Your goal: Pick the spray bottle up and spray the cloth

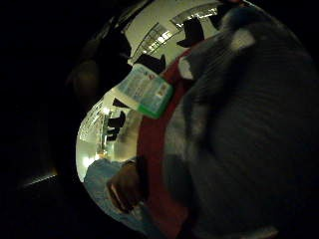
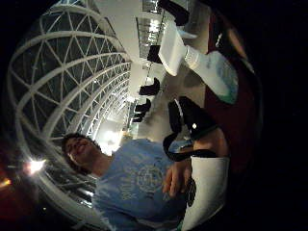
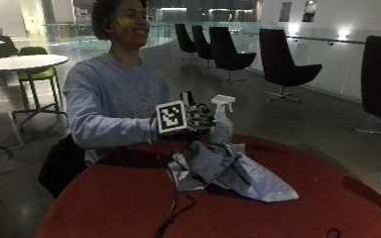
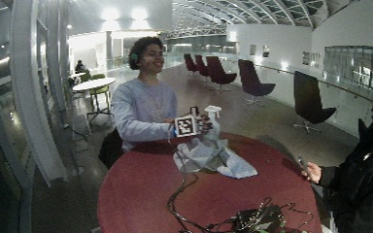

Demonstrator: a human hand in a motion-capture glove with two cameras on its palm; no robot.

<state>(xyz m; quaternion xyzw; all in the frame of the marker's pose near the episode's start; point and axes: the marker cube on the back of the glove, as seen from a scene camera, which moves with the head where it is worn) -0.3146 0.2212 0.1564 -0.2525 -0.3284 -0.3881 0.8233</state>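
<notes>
1 spray bottle (image 3: 222, 124) stands upright on the red table (image 3: 111, 198), just behind the crumpled grey cloth (image 3: 226, 171). It looks like light, stiff plastic, likely smooth and liable to slip; the narrow neck under the white trigger head seems the best place to take hold. The gloved right hand (image 3: 200, 119) hovers just beside it, and whether its fingers have closed on anything I cannot tell. The cloth is soft and limp.
</notes>
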